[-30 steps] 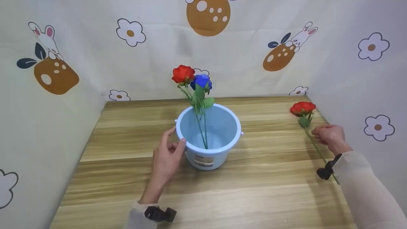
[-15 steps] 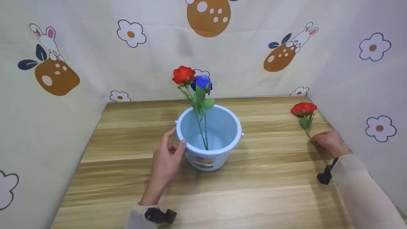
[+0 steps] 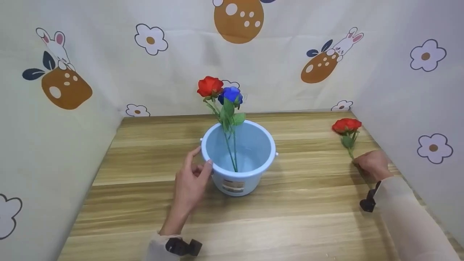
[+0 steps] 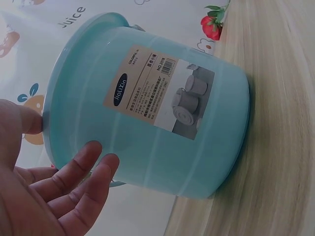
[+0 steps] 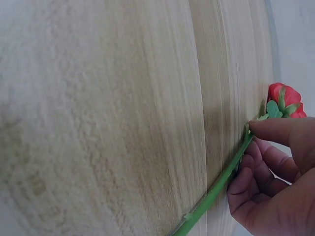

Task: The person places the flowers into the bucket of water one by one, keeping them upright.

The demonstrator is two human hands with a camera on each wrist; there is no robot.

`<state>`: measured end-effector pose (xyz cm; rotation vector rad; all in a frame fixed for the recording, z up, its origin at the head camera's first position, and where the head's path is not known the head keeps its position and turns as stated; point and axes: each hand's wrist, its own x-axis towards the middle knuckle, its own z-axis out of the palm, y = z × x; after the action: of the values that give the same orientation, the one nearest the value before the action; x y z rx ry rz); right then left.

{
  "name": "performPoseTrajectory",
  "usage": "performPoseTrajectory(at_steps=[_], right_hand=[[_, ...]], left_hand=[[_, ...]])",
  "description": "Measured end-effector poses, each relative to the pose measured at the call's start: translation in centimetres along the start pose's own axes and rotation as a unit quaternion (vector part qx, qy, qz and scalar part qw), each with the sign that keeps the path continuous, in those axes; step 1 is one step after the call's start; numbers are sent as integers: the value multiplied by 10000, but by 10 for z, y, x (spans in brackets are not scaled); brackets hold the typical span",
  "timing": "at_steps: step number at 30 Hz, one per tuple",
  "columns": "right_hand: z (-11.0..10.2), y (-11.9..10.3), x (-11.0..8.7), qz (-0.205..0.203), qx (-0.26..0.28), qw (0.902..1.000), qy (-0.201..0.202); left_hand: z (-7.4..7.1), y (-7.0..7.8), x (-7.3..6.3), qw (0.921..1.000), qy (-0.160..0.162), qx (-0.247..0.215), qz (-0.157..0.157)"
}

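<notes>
A light blue bucket (image 3: 236,181) stands on the table, with a red rose (image 3: 210,86) and a blue rose (image 3: 231,95) leaning upright inside it. My left hand (image 3: 190,181) holds the bucket's rim at its left side with thumb and index finger. The other fingers are loosely bent by its outer wall, as the left wrist view shows. Over on the right, my right hand (image 3: 372,164) pinches the green stem (image 5: 216,189) of another red rose (image 3: 347,125) lying along the table. Its bloom points to the back; the lower stem is hidden under the hand and sleeve in the head view.
The wood-grain table (image 3: 290,217) has patterned cloth walls (image 3: 174,72) at its back and both sides. The right wall stands close beside the right hand. A label (image 4: 160,93) is stuck on the bucket's front.
My right hand has come down onto the rose's stem and its fingers have closed on it. The left hand and the bucket have stayed in place.
</notes>
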<state>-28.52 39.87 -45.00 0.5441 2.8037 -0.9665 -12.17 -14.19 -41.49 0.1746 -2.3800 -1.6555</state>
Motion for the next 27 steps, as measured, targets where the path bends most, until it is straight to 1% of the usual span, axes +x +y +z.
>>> performPoseTrajectory(at_steps=[2, 4, 8, 12, 16, 18, 23, 25, 27], right_hand=[[0, 0, 1, 52, -37, 10000, -37], [0, -1, 2, 141, 88, 9997, -158], [-2, -4, 3, 335, 729, 9947, -636], [-4, -7, 2, 389, 1301, 9844, -1119], [-5, -10, -1, 521, 1782, 9708, -1521], [-6, -11, -4, 581, 2044, 9617, -1733], [-4, -13, -7, 652, 2799, 9328, -2173], [-2, -13, -7, 628, 2947, 9263, -2261], [0, -14, -9, 584, 3018, 9228, -2323]], left_hand=[[0, 0, -1, 10000, -11, 10, -32], [0, 0, -1, 10000, -20, 30, -56], [0, 0, -2, 10000, -4, 40, -74], [0, 0, -1, 10000, 18, -12, -76], [0, 0, 0, 10000, 8, -31, -59], [1, -1, 0, 10000, 30, -58, 7], [1, -1, 0, 9999, 63, -113, 109], [1, -1, 0, 9999, 44, -102, 77], [0, -1, 0, 9999, 23, -105, 47]])
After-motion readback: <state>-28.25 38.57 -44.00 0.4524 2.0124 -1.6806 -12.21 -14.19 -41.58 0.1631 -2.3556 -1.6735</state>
